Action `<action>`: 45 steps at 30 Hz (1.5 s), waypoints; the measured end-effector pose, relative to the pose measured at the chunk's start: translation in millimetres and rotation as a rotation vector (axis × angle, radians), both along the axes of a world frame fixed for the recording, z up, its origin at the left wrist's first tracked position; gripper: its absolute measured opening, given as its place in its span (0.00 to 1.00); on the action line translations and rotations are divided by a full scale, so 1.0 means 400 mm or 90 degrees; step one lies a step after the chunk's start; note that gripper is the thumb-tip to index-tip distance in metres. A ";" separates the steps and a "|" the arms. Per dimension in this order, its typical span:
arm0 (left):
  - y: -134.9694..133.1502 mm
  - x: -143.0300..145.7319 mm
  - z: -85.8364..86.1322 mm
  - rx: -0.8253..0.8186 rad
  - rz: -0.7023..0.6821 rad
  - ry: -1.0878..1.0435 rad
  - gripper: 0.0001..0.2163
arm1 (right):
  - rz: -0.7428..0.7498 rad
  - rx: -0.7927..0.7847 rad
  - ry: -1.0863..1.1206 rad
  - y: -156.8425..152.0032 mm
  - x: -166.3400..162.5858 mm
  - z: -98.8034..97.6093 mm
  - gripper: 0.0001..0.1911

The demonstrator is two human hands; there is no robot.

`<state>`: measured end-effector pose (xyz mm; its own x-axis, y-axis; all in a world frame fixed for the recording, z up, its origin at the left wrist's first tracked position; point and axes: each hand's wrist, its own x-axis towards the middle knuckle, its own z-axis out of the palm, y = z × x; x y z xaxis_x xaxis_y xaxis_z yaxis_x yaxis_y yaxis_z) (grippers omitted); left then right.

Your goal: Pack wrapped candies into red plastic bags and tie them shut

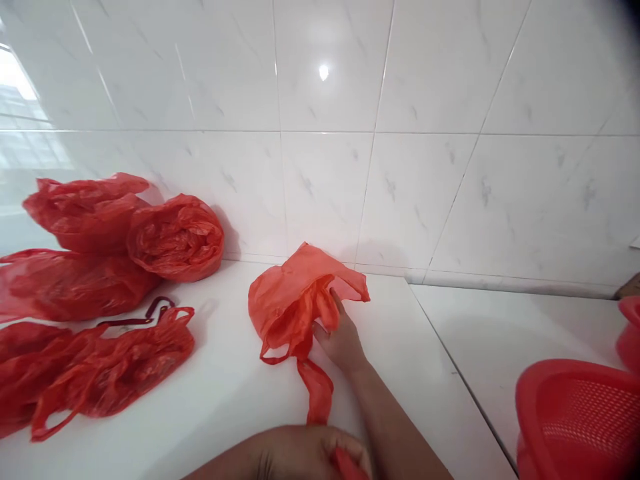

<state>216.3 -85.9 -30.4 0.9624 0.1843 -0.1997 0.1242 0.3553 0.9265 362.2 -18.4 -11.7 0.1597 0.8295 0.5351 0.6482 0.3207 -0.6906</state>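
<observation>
A crumpled red plastic bag (287, 293) lies on the white tabletop (230, 393) in front of me. One long strip of it, likely a handle, runs down to my left hand (320, 453) at the bottom edge. The fingers there are wrapped round the strip, and a red end pokes out of the fist. My right hand (344, 340) reaches up to the bag's right side. Its thumb and forefinger are around a fold of the plastic; the other fingers are largely hidden.
Several filled or bunched red plastic bags (85, 283) sit at the left, with a dark red strap (160, 307) among them. A red perforated basket (530, 387) stands at the lower right, past a seam in the tabletop. White tiled wall (330, 193) rises behind.
</observation>
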 end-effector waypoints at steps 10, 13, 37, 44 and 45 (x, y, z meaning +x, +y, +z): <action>-0.006 -0.023 0.036 -0.169 0.287 -0.173 0.13 | -0.148 -0.098 0.179 -0.117 0.042 -0.025 0.16; 0.003 -0.013 0.039 -0.119 0.405 -0.195 0.13 | -0.071 -0.142 0.202 -0.191 0.034 -0.013 0.15; -0.162 0.019 0.058 0.915 0.375 -0.151 0.02 | 0.027 -0.066 0.711 -0.414 0.120 -0.016 0.16; -0.100 -0.008 0.057 0.262 0.501 -0.060 0.19 | 0.046 -0.072 0.701 -0.412 0.095 -0.005 0.18; -0.095 -0.008 0.058 0.169 0.492 -0.082 0.24 | 0.071 -0.104 0.690 -0.414 0.077 0.000 0.19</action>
<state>213.2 -124.0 -7.0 0.5569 0.8292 0.0470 -0.1781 0.0640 0.9819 392.8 -184.1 -11.7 0.3981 0.9165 0.0392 -0.3543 0.1931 -0.9150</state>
